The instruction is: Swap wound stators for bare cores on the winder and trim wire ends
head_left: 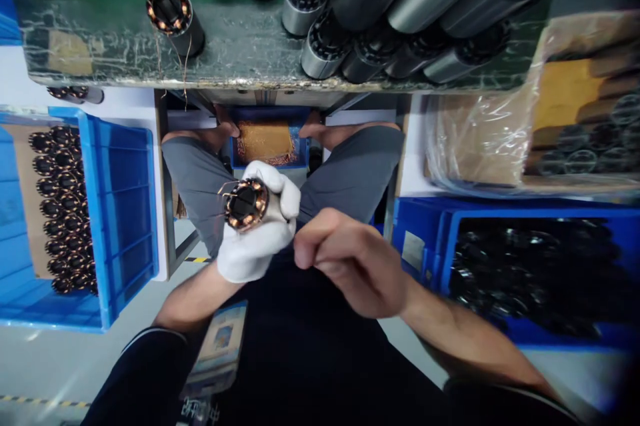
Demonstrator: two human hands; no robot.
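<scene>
The gloved left hand is wrapped snugly round the steel body of a wound stator, held over the lap with its copper-coiled end face turned up toward the camera. Thin lead wires stick out from the coil on the side away from the palm. The bare right hand sits just beside the glove, fingers curled in and thumb pressed against the forefinger. Whether a strand is pinched between them cannot be told.

As I judge it, the work is fine handling of the winding leads, and it goes best with the gloved grip kept on the bare steel below the coil, never squeezing the copper. Any pull from the pinching fingers ought to run along the wire, away from the coil face, so the enamel is not scraped and the turns are not lifted. Turning the stator inside the glove is better than reaching across it.

Beyond the grip a bin of copper scrap sits between the knees, and above that on the workbench stands another wound stator. A blue crate of stators lies out past the gloved hand.
</scene>
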